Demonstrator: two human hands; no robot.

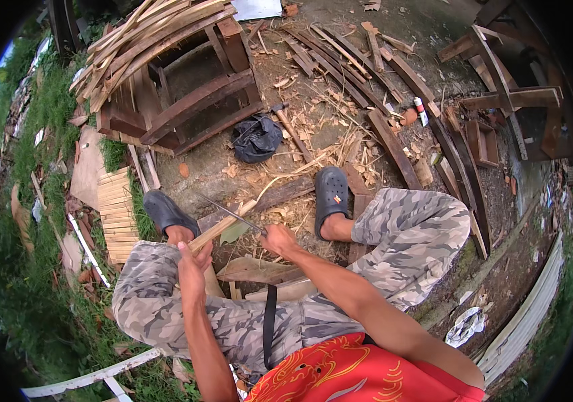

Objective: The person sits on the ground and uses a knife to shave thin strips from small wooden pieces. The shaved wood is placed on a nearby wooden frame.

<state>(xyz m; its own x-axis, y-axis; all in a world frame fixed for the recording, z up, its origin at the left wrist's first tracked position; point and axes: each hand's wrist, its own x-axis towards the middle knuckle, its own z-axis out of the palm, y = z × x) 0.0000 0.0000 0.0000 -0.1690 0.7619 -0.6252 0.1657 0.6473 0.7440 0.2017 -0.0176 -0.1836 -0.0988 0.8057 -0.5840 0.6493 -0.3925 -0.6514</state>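
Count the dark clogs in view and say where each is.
2. The left clog is worn left of the wood strip in the left hand; the right clog is worn beyond and right of the right hand, which grips a thin-bladed tool. No others show.

On my feed I see daylight on littered ground point(207, 164), grass point(51, 124) along the left, a brown wooden furniture frame point(199, 105) at upper left and a pale corrugated sheet point(529, 309) at lower right
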